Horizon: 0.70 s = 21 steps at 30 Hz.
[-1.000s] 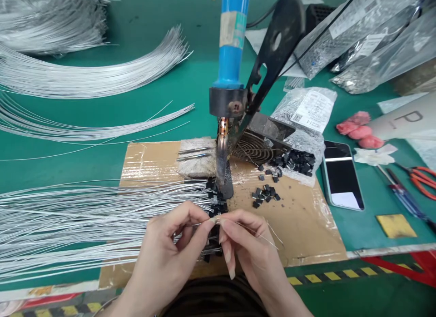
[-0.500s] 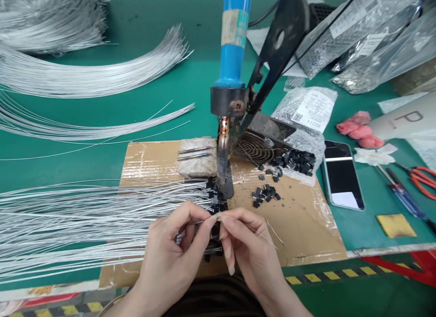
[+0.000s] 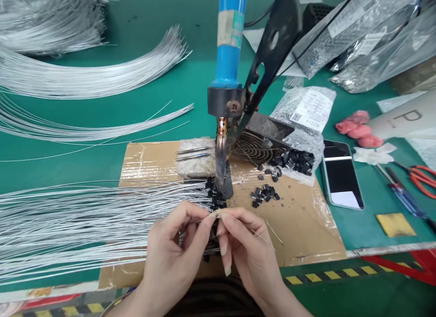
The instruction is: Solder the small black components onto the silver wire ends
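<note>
My left hand (image 3: 179,251) pinches a thin white wire between thumb and forefinger. Fingertip to fingertip with it, my right hand (image 3: 250,249) is closed on a wire too, and a fine strand (image 3: 259,235) runs out past its fingers. The exact spot where the fingertips meet is too small to make out. Just beyond the hands lie many white wires (image 3: 102,212) with black connectors (image 3: 214,190) on their ends. Above these, a blue-handled soldering iron (image 3: 231,65) points its tip downward in a black metal stand (image 3: 272,44).
Cardboard (image 3: 296,226) covers the work spot. Loose black connectors (image 3: 265,193) lie right of the iron, near a fan (image 3: 254,146) and an opened plastic bag (image 3: 306,110). A phone (image 3: 342,174), yellow sponge (image 3: 395,225) and orange-handled pliers (image 3: 422,178) sit farther right. Wire bundles (image 3: 95,76) lie at back left.
Both hands stay pinched together in almost the same place, with the right fingers shifted slightly left and up. The view has moved a little; nothing else visibly changed.
</note>
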Each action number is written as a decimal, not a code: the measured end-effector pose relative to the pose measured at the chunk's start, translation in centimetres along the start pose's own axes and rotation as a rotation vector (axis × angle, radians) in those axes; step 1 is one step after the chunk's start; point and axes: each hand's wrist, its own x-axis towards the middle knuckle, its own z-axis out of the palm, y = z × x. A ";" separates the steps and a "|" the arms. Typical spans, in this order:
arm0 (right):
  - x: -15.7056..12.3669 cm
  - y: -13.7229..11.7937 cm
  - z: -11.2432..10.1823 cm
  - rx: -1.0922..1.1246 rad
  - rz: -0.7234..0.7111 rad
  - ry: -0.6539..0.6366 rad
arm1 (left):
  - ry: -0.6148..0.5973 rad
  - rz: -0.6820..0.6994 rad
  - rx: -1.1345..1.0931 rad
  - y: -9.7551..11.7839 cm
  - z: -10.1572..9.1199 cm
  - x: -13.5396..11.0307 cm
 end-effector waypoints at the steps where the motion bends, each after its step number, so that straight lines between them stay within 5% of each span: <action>1: 0.0 0.0 -0.1 -0.007 -0.010 -0.001 | 0.006 -0.002 -0.003 0.2 0.0 0.1; 21: -0.4 0.4 -0.4 -0.178 -0.107 0.047 | -0.009 0.134 0.074 -0.2 -0.6 0.2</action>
